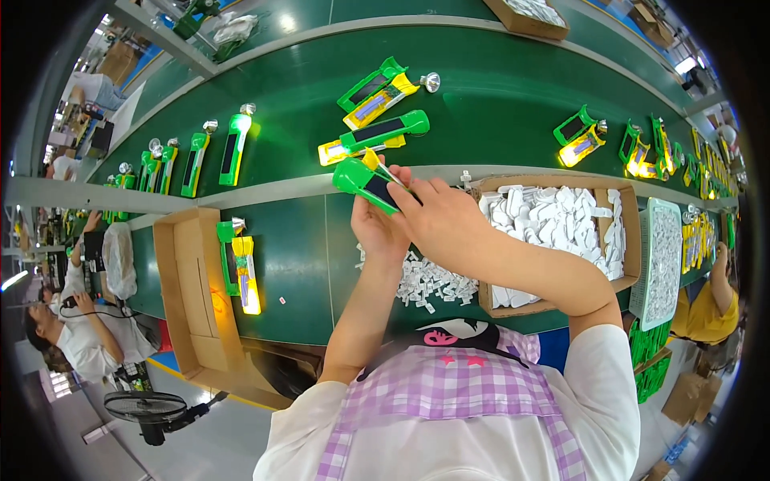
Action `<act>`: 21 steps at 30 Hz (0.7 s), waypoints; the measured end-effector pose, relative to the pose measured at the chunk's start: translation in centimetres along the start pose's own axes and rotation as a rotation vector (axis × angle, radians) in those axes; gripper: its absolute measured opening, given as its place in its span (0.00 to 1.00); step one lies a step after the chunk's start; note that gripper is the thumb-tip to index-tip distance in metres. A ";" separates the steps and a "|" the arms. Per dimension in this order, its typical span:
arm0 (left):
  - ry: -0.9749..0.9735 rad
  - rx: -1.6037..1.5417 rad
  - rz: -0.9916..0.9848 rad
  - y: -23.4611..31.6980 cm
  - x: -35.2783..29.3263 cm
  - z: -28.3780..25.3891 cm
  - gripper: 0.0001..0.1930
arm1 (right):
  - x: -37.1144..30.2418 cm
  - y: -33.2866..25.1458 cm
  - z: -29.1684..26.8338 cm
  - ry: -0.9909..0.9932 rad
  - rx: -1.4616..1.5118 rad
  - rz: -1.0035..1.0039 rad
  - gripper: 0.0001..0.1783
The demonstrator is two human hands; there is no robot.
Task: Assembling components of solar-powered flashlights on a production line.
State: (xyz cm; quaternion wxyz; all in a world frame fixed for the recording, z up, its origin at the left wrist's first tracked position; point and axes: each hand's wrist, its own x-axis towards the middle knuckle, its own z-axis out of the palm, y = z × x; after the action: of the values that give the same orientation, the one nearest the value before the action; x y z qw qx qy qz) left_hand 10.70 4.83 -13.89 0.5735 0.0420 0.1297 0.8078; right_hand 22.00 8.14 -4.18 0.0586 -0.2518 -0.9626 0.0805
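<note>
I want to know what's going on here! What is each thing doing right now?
Left hand: gripping the green flashlight.
Right hand: fingers on the flashlight.
Cardboard box: open, full of white parts.
Yellow flashlight on belt: glowing.
Fan: cannot tell if spinning.

A long green conveyor belt (497, 88) curves across the room, edged by a pale metal rail (265, 191) — the landmark here. Just below the rail lies a green workbench (297, 264), with open cardboard boxes (188, 297) resting on it. Beyond the belt's far edge, glare spots shine on a second green surface (285, 20). Below the workbench, at the lower left, a black floor fan (148, 409) stands on grey floor (216, 445) — other workers sit near the belt's ends.
</note>
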 end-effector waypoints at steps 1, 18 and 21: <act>0.025 -0.022 -0.017 -0.1 0.0 0.0 0.22 | 0.0 0.1 0.1 -0.005 -0.001 -0.005 0.24; 0.163 0.241 -0.042 0.9 0.9 1.8 0.17 | 1.2 3.0 1.8 0.031 0.686 0.257 0.26; 0.211 0.549 0.086 0.4 0.8 1.5 0.15 | 1.3 2.9 1.7 -0.048 0.635 0.239 0.28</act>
State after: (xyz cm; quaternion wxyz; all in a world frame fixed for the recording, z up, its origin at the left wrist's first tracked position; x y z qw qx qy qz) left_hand 10.42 5.71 -12.46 0.4894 0.1165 0.4003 0.7660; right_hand 21.98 11.08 -6.26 0.1014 -0.3300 -0.8542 0.3887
